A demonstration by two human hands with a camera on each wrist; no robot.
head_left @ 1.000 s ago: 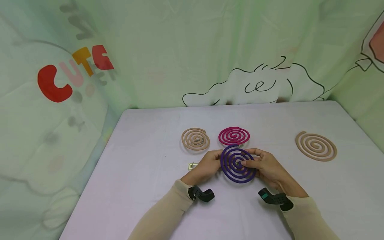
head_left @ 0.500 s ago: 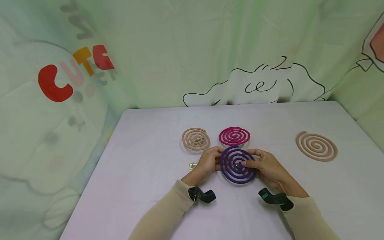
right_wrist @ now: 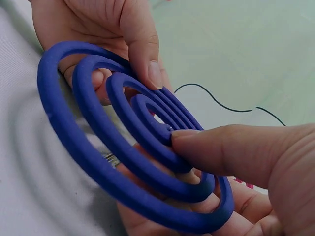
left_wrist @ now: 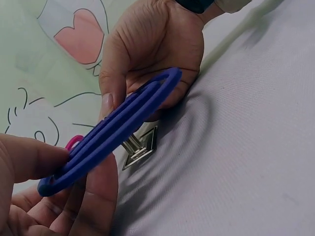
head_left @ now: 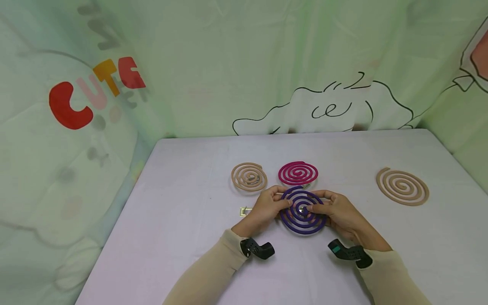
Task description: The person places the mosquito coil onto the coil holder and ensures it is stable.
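Observation:
A purple-blue mosquito coil point(head_left: 303, 225) is held tilted in both hands above the table. My left hand point(head_left: 263, 210) pinches its left edge, thumb on top and fingers beneath. From the other side, my right hand point(head_left: 345, 216) grips it, with the thumb point(right_wrist: 216, 152) pressing at the spiral's centre and fingers underneath. Below the coil, in the left wrist view, is a metal coil stand point(left_wrist: 140, 147) with a square base. Whether its tip is fixed in the coil is hidden. Near my left wrist lies another small brass-coloured metal piece point(head_left: 244, 212), partly covered.
Behind the hands, a tan coil point(head_left: 249, 189) and a pink coil point(head_left: 298, 183) sit raised, with bits of metal showing. Another tan coil point(head_left: 402, 185) lies flat on the right of the white table point(head_left: 183, 203). A printed curtain point(head_left: 213, 84) hangs behind.
My left hand's thumb has come over the coil's left edge and onto its top, while its fingers stay beneath. The coil has dipped slightly; my right hand keeps its grip.

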